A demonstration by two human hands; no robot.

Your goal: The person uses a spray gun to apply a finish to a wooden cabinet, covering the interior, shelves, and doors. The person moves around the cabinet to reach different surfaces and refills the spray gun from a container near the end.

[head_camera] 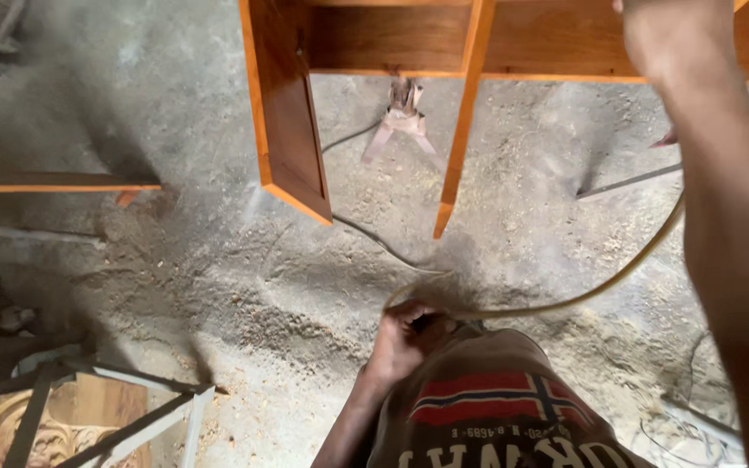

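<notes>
Head cam is looking straight down at a dusty concrete floor (218,260) w/ sawdust scattered over it. Left hand (402,340) is sitting low at the person's waist, just above the shirt (496,407), fingers curling in; the grip is closing narrow around the end of a thin yellowish hose (582,299). The hose is looping out from that hand, running right across the floor and curving up toward the right forearm.

Right hand (674,35) is reaching up and fwd at the top edge of frame, resting against the orange-brown wooden frame (392,39); fingers are cut off by the frame edge, so can't tell its grip or whether it's holding anything. The arm is hanging down the right side of the pic, blurry.

The wooden frame is spanning the top of the view, w/ a broad side panel (292,121) and a slim upright (461,130) both pointing down toward the floor. Between them, further back, a small metal clamp-like tool (402,117) is lying on the floor, a dark cable trailing past it.

At left a wooden plank (54,181) is lying flat. Bottom left, a metal stand (114,407) is standing over a carved wooden piece (54,433).
</notes>
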